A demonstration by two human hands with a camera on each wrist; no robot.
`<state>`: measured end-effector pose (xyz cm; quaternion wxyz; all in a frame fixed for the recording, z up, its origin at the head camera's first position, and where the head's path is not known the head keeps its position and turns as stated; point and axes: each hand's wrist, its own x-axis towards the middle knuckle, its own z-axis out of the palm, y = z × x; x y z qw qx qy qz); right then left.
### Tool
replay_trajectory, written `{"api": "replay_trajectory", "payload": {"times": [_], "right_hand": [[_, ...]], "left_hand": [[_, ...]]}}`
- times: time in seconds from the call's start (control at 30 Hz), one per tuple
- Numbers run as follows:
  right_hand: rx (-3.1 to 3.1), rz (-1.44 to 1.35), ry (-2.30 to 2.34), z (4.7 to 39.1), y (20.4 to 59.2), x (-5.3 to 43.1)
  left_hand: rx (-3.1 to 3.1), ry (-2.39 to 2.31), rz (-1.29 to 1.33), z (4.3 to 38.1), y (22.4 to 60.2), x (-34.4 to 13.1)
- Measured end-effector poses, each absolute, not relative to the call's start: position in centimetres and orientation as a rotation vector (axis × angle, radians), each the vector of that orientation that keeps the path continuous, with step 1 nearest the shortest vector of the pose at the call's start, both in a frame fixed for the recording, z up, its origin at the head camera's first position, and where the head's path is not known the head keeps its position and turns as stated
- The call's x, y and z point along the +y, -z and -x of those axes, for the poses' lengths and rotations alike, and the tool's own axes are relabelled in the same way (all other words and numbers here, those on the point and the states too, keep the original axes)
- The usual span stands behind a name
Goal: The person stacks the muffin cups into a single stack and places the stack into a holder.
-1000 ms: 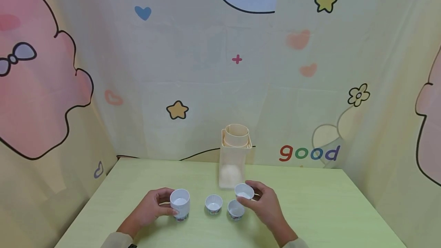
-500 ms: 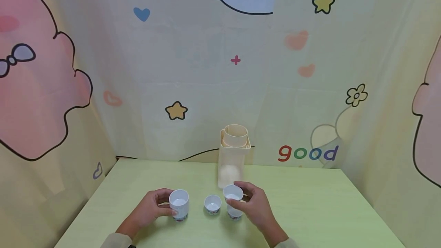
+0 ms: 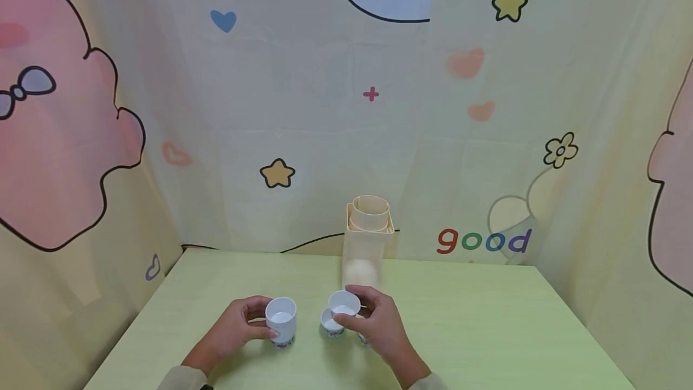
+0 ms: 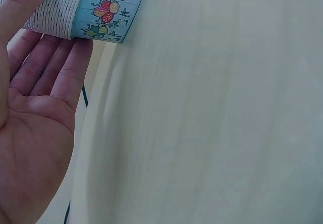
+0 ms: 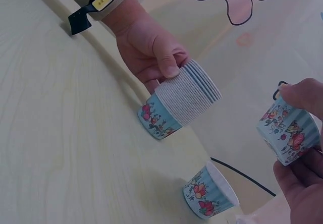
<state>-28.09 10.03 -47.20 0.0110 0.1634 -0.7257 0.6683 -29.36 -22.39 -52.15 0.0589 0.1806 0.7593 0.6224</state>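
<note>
Spreading behind everything, a cartoon-printed curtain (image 3: 325, 89) backs a pale green table (image 3: 487, 324), on which a tall cream container (image 3: 365, 251) stands toward the back. Nearer, the person's left hand (image 3: 243, 322) grips an upright stack of paper cups (image 3: 281, 319), thumb and fingers around its side, while the right hand (image 3: 378, 321) holds a single floral cup (image 5: 286, 132) up above the table. In the head view that cup partly covers a standing cup (image 3: 331, 327) between the hands, and one more cup (image 3: 363, 339) is mostly hidden behind the right hand.
</note>
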Motion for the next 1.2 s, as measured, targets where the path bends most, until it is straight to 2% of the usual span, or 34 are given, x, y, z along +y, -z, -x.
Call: {"api": "replay_trajectory", "payload": {"times": [1.2], "right_hand": [[-2.27, -0.665, -2.105, 29.1, 45.9, 3.9]], "left_hand": [[2.302, -1.888, -0.536, 29.3, 51.9, -22.3]]}}
